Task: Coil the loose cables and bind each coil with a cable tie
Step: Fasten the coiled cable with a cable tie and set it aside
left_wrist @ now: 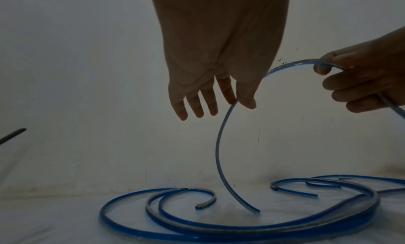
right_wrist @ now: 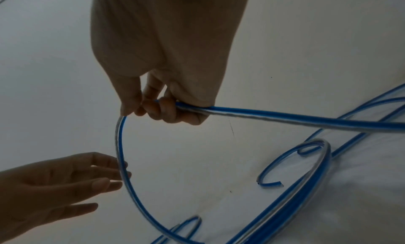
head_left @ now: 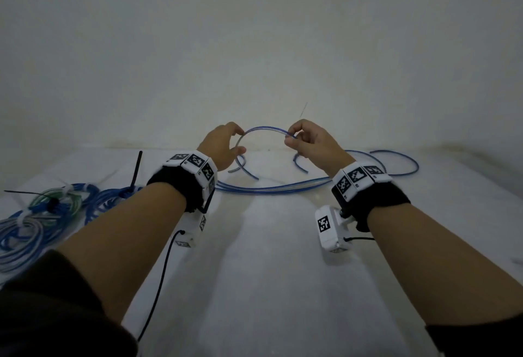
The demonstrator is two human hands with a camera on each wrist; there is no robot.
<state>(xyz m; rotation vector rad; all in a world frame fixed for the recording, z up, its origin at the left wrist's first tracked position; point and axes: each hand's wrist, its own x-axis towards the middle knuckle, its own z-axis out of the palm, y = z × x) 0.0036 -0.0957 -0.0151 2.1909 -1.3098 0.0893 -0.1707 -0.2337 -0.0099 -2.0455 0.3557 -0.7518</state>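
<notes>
Desk below fingers carries slack. Tied coils sit well left of left hand, out of way. Blue cable arches between both hands, probably first loop. Right hand pinches cable as anchor; left fingers straight, only touching, guiding curve.

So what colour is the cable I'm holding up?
The cable is blue with a clear silvery stripe; best seen in the right wrist view.

We hold a cable arched above the table: our right hand pinches it, our left hand touches it; tied coils lie left.
</notes>
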